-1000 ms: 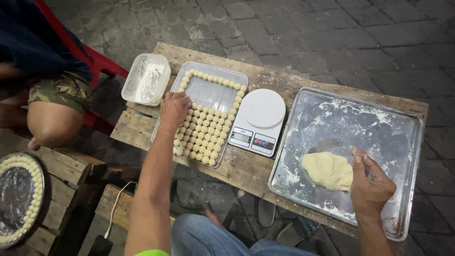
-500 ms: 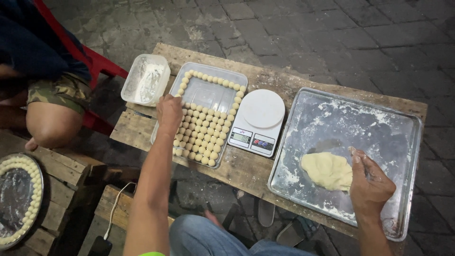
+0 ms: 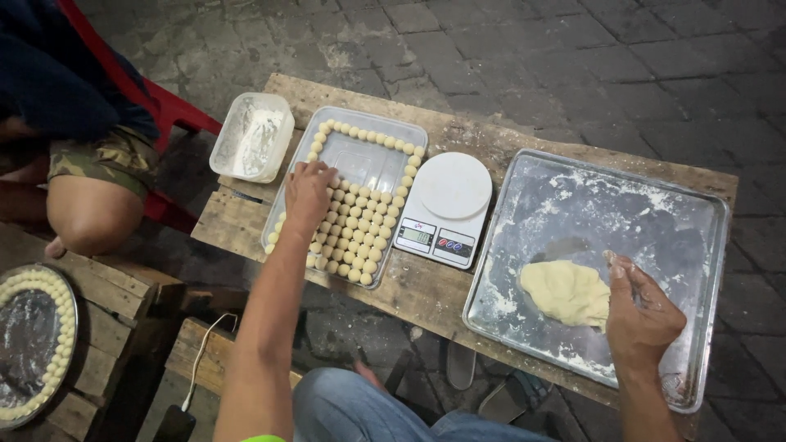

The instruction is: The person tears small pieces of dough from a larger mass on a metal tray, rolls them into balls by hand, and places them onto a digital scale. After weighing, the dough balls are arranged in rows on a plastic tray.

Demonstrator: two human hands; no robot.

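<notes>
A lump of pale dough [image 3: 566, 293] lies on a floured square metal tray [image 3: 622, 205] at the right end of a rough wooden worktop [image 3: 458, 135]. The right hand [image 3: 640, 311] rests at the lump's right edge, fingers curled against it; whether this grip pinches any dough cannot be told. At the left, a clear rectangular plastic tray [image 3: 370, 160] holds rows of small dough balls [image 3: 360, 237] filling its near half and lining its far rim, with a bare patch in the middle. The left hand [image 3: 309, 195] lies flat upon the balls at the tray's left side, fingers spread and loose; whether a ball sits beneath them is hidden. Between the two trays stands a white digital kitchen scale [image 3: 442, 209] with a round platform. Beyond the worktop's left corner sits a plastic tub of flour [image 3: 251, 137]. Farther left, another person's bent knee [image 3: 90, 221] shows beside a red chair [image 3: 168, 106], and a round tray ringed with dough balls [image 3: 33, 344] rests on a wooden crate [image 3: 115, 311].
</notes>
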